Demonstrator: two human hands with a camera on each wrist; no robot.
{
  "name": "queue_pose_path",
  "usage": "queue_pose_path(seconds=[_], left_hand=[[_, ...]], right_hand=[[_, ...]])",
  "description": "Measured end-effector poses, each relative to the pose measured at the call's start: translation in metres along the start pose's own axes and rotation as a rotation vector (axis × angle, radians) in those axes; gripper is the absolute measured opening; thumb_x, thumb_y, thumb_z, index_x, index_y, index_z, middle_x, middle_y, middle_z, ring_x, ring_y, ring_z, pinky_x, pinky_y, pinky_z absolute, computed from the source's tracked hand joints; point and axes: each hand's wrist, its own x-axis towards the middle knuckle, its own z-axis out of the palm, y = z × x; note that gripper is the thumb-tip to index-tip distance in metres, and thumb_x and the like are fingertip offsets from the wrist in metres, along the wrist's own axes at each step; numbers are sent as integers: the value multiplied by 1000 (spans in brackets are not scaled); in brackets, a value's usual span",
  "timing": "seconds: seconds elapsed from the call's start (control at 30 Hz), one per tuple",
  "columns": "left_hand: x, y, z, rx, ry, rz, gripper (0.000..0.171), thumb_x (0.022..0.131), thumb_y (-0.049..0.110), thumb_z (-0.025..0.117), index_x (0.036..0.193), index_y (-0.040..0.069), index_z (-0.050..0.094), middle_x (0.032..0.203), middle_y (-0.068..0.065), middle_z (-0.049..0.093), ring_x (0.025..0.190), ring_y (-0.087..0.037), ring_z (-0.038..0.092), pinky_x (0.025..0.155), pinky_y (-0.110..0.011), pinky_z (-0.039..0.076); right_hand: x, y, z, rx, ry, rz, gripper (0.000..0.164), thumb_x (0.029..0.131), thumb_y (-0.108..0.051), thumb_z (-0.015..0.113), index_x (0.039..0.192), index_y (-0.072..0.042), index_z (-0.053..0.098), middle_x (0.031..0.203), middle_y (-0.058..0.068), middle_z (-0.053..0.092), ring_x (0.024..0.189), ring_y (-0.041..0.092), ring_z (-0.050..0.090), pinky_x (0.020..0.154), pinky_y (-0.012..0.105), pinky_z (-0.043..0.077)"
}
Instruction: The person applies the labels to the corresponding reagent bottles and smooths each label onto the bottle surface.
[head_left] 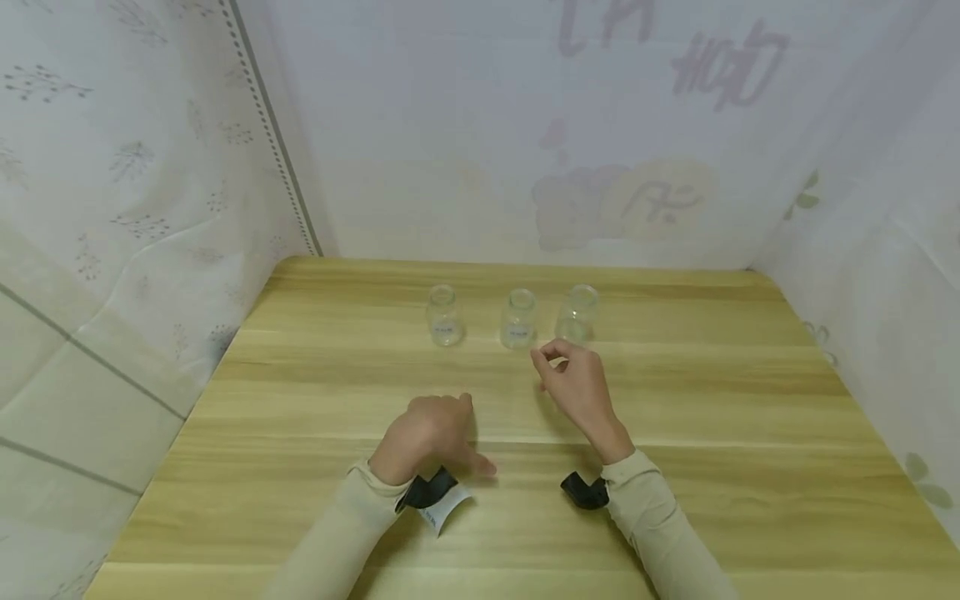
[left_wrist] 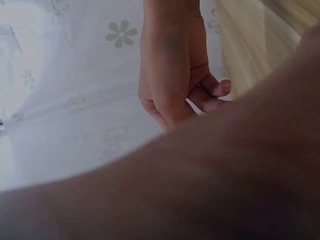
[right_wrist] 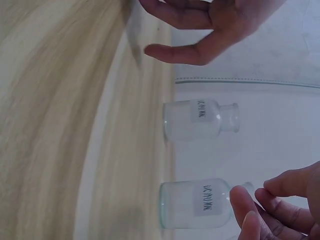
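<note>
My left hand [head_left: 431,429] hovers over the near middle of the table, thumb stretched out to the right and nothing between its fingers. Under that wrist lies a curled white sheet of printed labels [head_left: 450,506], partly covered. My right hand [head_left: 577,387] is in front of the right glass bottle [head_left: 576,315], its fingers loosely bent; no object shows between them. Printed labels mark the left bottle [right_wrist: 192,120] and the middle bottle [right_wrist: 195,204]. In the right wrist view the fingers of my right hand [right_wrist: 285,210] overlap the middle bottle's neck.
All three bottles stand upright in a row toward the back of the wooden table [head_left: 337,358]. A pale printed cloth [head_left: 450,125] hangs behind it and at both sides. Black straps [head_left: 585,490] are on both wrists.
</note>
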Motion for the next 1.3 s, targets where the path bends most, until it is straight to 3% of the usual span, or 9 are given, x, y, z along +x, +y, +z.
queue_pose_path(seconds=[0.07,0.17,0.43,0.6,0.77,1.0,1.13,1.23,1.3], left_hand=[[-3,0,-1,9,-31,14,94,68,59,93,132,1,57,104,-9,70,93,-24,67,87,-43,56],[-4,1,0,2,-48,42,84,61,49,100,120,6,59,101,-4,67,91,-21,65,84,-40,56],[-1,3,-1,35,-93,107,63,63,24,102,105,12,58,92,4,62,79,-14,55,75,-33,53],[-8,5,-5,75,-52,89,55,67,40,99,93,12,60,82,4,58,72,-14,50,69,-34,50],[-17,12,3,185,-16,51,65,59,58,98,93,12,66,77,5,59,69,-12,54,70,-35,54],[-18,22,16,251,-54,73,50,57,44,102,81,17,68,69,7,59,62,-11,53,61,-28,51],[-17,20,13,159,-68,134,46,63,20,100,92,13,64,78,4,60,67,-13,53,63,-29,51],[-17,15,4,-17,-79,207,33,78,1,86,99,8,62,82,0,60,67,-15,53,58,-29,48],[-16,10,-4,-171,-42,279,24,87,-6,77,101,5,61,81,-2,61,64,-14,55,56,-28,46]], right_hand=[[0,-3,-1,4,10,-19,18,101,-19,69,99,-2,76,97,13,76,59,35,69,38,26,37],[-1,-5,-3,12,16,-32,18,101,-19,69,99,-3,76,99,12,75,61,35,70,38,27,38],[-4,-10,-10,53,21,-23,17,102,-20,69,95,-7,77,95,8,75,63,38,70,40,27,42],[-3,-14,-15,62,24,-39,19,102,-21,68,94,-6,77,93,11,76,63,39,70,41,27,43],[-2,-14,-16,46,29,-56,21,103,-21,68,94,-5,77,92,13,75,62,38,70,41,28,44],[-1,-15,-18,43,43,-80,19,102,-19,68,92,-4,77,90,15,75,60,36,70,42,29,45],[-1,-16,-19,42,40,-76,20,102,-19,68,92,-4,76,90,16,75,59,34,70,43,29,46],[-3,-18,-21,55,14,-57,20,102,-22,68,94,-7,77,91,14,75,61,33,70,46,29,47],[-5,-22,-23,76,-25,-46,19,103,-24,68,96,-9,77,92,12,75,63,31,70,50,29,49]])
